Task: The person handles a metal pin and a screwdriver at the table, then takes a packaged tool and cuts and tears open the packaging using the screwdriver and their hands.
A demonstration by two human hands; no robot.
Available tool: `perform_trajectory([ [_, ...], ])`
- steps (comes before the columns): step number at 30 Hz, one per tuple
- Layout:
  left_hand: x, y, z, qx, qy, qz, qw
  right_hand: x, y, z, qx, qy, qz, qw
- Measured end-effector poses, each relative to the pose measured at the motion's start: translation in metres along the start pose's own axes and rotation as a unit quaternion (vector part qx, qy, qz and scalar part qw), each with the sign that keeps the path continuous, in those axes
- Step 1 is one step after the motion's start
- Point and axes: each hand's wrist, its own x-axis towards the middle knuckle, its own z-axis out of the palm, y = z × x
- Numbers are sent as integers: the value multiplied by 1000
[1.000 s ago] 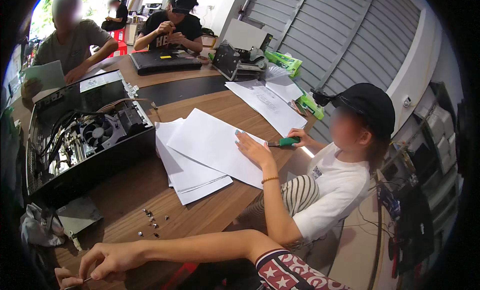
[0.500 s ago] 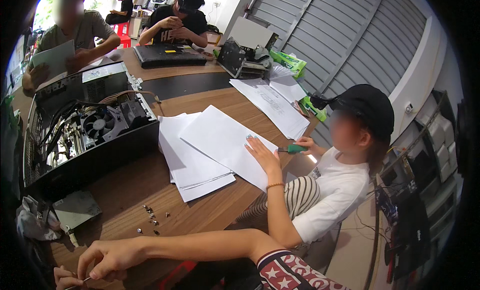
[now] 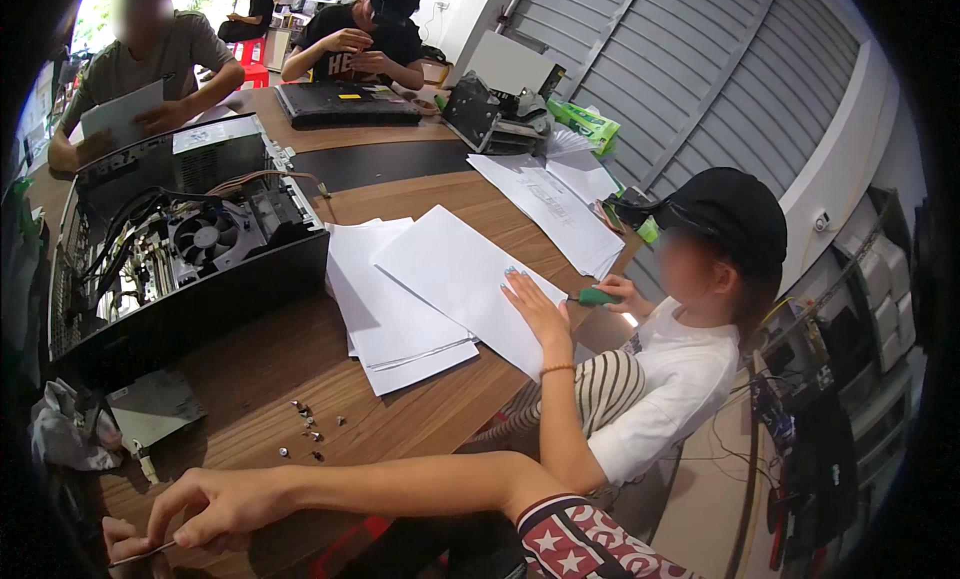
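From the lower right my right arm stretches across to the left, and my right hand (image 3: pixel 222 509) is closed in a pinch at the lower left. A thin, pale, rod-like piece (image 3: pixel 148 555) shows at its fingertips; its kind is too small to tell. Only the fingers of my left hand (image 3: pixel 124 541) appear beside it, curled close to the same piece, and the picture's dark rim cuts off the rest. Beyond my hands, several small screws (image 3: pixel 308 424) lie scattered on the wooden table (image 3: pixel 235 399). A flat metal plate (image 3: pixel 157 407) rests to their left.
An opened computer case (image 3: pixel 190 259) with a fan stands at the left. Paper sheets (image 3: pixel 420 299) lie mid-table, under the hand of a person (image 3: pixel 670 379) holding a green-handled tool (image 3: pixel 598 296). A black laptop (image 3: pixel 345 106) and two more people are across the table. Crumpled cloth (image 3: pixel 70 429) lies left.
My right hand has shifted slightly, and more of the thin piece shows at its fingertips. The whole view has moved a little. The person opposite on the left has lowered a grey sheet-like object.
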Motion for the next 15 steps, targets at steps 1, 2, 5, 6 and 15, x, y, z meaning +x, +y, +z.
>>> perform_trajectory([
  [1,0,1,0,0,0,0,1000,0,-1,0,0,0,0,1000],
  [2,1,1,1,26,-4,6,1000,-1,-1,0,-1,3,-4,1000],
  [5,1,2,7,38,-6,-1,999,-5,-2,-2,4,8,-7,1000],
  [6,2,2,9,28,-3,-12,1000,-5,-4,-2,11,7,-7,1000],
  [15,-3,-19,-25,32,-42,36,998,11,2,1,6,-20,-16,1000],
])
